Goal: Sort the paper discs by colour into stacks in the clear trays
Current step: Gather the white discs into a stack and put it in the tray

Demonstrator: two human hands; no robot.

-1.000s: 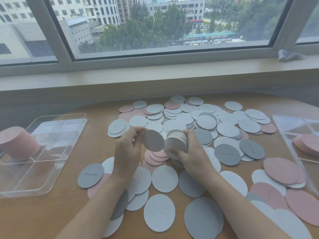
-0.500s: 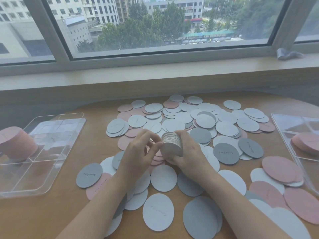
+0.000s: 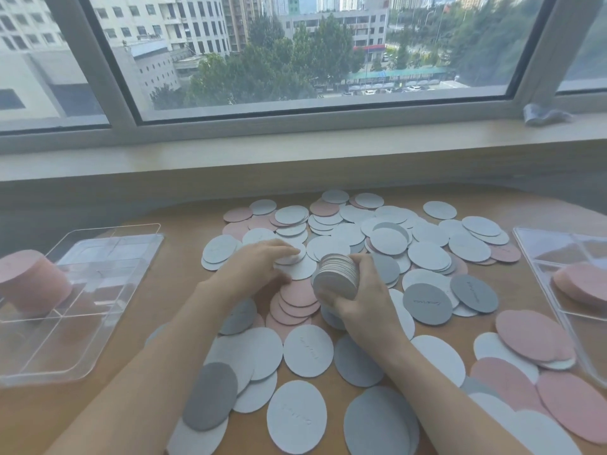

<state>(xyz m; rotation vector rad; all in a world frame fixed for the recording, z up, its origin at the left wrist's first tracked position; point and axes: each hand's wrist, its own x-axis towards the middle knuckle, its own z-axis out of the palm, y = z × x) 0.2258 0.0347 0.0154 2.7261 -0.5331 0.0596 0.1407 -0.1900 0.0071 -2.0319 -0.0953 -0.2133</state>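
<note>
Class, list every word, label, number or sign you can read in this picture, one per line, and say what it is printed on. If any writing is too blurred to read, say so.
None of the text can be read.
Dark grey disc: a short line of script, too blurred to read.
Second dark grey disc: script running up it, illegible.
White discs near the person: faint embossed marks, unreadable.
Red shopfront band outside the window: too small to read.
</note>
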